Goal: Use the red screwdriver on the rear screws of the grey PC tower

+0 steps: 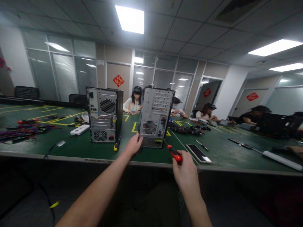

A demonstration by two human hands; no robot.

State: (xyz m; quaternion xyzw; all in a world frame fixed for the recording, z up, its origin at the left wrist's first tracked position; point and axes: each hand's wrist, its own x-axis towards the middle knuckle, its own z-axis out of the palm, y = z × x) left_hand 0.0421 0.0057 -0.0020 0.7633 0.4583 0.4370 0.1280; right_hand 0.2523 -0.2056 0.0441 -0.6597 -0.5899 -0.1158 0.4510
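Observation:
A computer tower (155,110) stands upright on the green table with its grey metal back toward me. My left hand (134,144) grips its lower left edge; the fingers round the side are partly hidden. In my right hand (186,165) is a red and black screwdriver (174,153), its shaft pointing at the tower's lower right corner. Whether the tip touches the metal I cannot tell. A second computer tower (103,115) stands to the left, its back also facing me. Between the towers lies a yellow and black screwdriver (117,144).
A phone (198,153) and a thin pen-like tool (201,144) lie on the right. Tangled cables (28,130) and a white power strip (80,129) are on the left. Black cables (189,128) lie behind. Several people sit across the table (222,151).

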